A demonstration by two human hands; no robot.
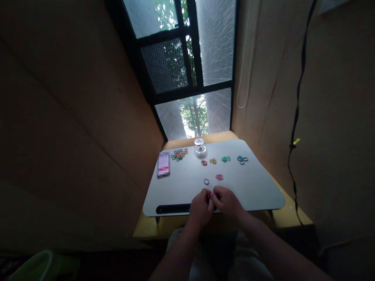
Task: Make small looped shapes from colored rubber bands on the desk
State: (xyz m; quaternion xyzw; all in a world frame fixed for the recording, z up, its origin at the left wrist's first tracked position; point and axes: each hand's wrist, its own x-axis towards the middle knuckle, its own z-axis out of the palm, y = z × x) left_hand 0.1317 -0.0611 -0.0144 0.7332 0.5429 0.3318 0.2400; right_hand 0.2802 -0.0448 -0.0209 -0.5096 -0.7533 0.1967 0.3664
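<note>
Near the front edge of the white lap table [181, 191], my left hand [200, 207] and my right hand [227, 201] meet at the fingertips. Both are closed in a pinch on a small pinkish hair tie [211, 195], mostly hidden by the fingers. Just beyond them lie a single purple hair tie [206, 182] and a pile of pink hair ties [219, 177]. Farther back is a row of piles: red hair ties [204, 162], yellow hair ties [213, 160], green hair ties [225, 159] and blue hair ties [242, 159]. A mixed-colour heap [179, 155] sits at the back left.
A clear round container [200, 151] stands at the back, its lid [199, 142] behind it. A phone [163, 164] lies at the left edge. The lap table has a black slot [172, 209] in front and rests on a yellow surface [293, 214]. A black cord [298, 93] hangs at right.
</note>
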